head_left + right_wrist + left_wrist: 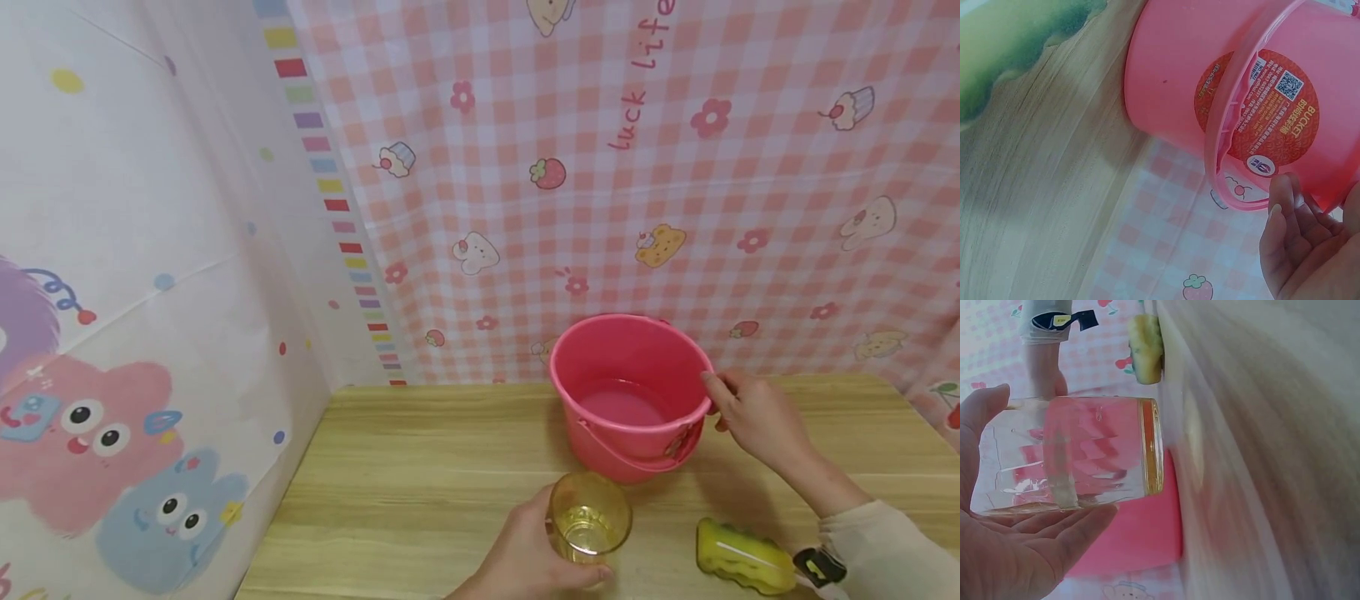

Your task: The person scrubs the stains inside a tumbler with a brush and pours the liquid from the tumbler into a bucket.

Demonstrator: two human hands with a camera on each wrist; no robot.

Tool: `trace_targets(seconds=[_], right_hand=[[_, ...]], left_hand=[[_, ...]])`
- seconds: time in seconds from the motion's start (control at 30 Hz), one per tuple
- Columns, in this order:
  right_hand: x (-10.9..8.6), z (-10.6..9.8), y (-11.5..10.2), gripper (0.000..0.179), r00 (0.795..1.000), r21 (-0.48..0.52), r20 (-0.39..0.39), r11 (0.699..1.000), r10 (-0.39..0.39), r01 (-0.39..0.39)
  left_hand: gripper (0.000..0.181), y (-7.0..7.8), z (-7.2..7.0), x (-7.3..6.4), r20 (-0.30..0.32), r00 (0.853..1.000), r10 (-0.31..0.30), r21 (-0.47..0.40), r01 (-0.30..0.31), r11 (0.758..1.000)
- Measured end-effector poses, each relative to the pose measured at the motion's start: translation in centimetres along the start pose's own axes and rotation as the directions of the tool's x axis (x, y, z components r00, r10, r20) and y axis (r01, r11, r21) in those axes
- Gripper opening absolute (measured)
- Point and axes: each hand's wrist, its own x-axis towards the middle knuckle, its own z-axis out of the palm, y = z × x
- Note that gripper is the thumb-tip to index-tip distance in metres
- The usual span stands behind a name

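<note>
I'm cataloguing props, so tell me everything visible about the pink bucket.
The pink bucket looks plastic, with a round open mouth, a matching handle hanging down one side and a round red sticker marked "BUCKET". It stands mouth up on the wood-grained table; what looks like clear liquid covers its bottom. The right hand grips its rim.

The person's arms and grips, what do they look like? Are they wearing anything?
The left grip and right grip are bare hands, with no gloves. The right arm wears a pale, off-white sleeve with a black strap around it, carrying a small yellow patch. No left sleeve shows.
</note>
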Motion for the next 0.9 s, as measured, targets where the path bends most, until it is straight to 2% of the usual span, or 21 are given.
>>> trace_targets(seconds=[0.13,0.3,0.4,0.63,0.9], right_hand=[[0.0,0.0,0.0,0.049,1.000,-0.003,-0.006,1.000,-0.005,0.005],[0.0,0.0,0.0,0.047,1.000,-0.002,0.002,1.000,-0.011,0.011],[0.0,0.0,0.0,0.045,1.000,-0.003,0.003,1.000,-0.019,0.019],[0.0,0.0,0.0,0.045,1.000,-0.010,-0.002,1.000,-0.020,0.020],[0.1,0.0,0.1,0.046,1.000,-0.013,-0.001,1.000,-0.020,0.020]], left_hand=[[0.085,0.2,-0.3,0.0,-0.024,1.000,-0.003,0.015,0.003,1.000],[0.084,0.6,-0.8,0.0,-0.059,0.996,-0.068,0.036,0.070,0.997],[0.085,0.7,-1.1,0.0,-0.067,0.994,-0.081,0.037,0.084,0.996],[0.085,0.7,-2.1,0.1,-0.078,0.996,-0.042,0.054,0.047,0.997],[0.088,0.8,-3.2,0.1,-0.113,0.993,-0.039,0.066,0.047,0.997]])
